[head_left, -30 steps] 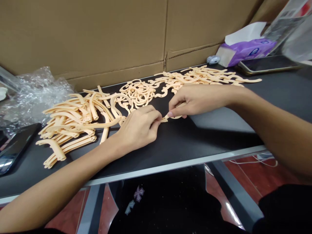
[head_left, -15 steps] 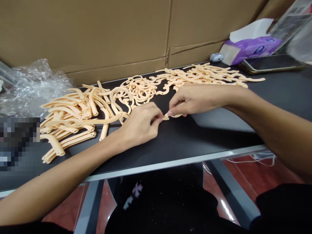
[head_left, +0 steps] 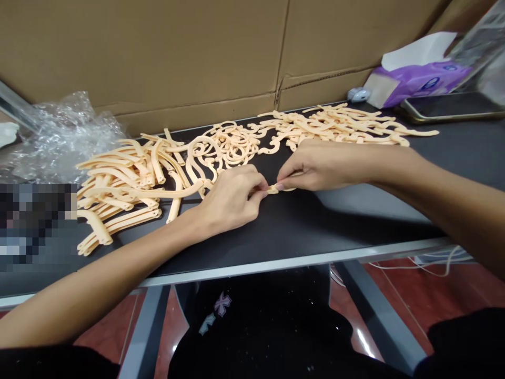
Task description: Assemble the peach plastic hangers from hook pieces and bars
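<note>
- Behind the ring pile, a cardboard wall is blocking passage.
- Left of it, long curved pieces are crowding the way.
- Right of it, wavy pieces are lying heaped.
- In front of it, the left hand and right hand are barring the middle.
- Farther front of it, past both hands, black tabletop is offering room.

Small peach piece is pinched; curved pieces lie heaped.
</note>
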The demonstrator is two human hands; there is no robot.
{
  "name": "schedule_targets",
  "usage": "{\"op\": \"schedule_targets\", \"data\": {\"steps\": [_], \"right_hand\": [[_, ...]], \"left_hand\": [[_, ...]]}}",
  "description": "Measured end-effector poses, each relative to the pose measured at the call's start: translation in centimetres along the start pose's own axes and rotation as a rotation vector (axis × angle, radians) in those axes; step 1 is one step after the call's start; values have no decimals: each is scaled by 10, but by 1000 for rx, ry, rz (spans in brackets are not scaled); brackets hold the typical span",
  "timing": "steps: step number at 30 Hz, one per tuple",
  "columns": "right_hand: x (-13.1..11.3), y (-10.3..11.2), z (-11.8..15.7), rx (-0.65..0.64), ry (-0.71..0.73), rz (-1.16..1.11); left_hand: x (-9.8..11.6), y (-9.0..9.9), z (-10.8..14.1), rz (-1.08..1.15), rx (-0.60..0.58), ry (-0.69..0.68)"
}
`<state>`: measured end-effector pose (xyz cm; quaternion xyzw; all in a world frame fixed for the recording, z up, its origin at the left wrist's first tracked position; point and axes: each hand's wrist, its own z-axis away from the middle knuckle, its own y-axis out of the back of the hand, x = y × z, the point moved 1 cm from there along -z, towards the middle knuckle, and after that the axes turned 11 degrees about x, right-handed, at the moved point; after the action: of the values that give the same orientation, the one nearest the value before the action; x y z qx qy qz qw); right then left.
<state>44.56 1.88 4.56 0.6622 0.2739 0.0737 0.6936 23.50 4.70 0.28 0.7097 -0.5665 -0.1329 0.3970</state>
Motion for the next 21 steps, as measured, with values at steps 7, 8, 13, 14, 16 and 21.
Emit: {"op": "schedule_targets", "data": {"steps": [7,8,13,14,16,21], "right_hand": [[-1,-13,15,92,73,97],[-3,-14,18,97,55,133],[-13,-13,27,126,3,191],[-14,-12,28,161,24,185],[-14,-11,30,243,98,183],[-10,-17,39,417,253,206]], "left_hand": [[-2,-1,0,3,-32,21],[-1,-1,0,1,-28,23],[-1,0,-1,12,-28,23],[-1,0,-2,14,-35,21],[-1,0,-2,12,-44,21],[-1,-1,-3,9,-43,27]]}}
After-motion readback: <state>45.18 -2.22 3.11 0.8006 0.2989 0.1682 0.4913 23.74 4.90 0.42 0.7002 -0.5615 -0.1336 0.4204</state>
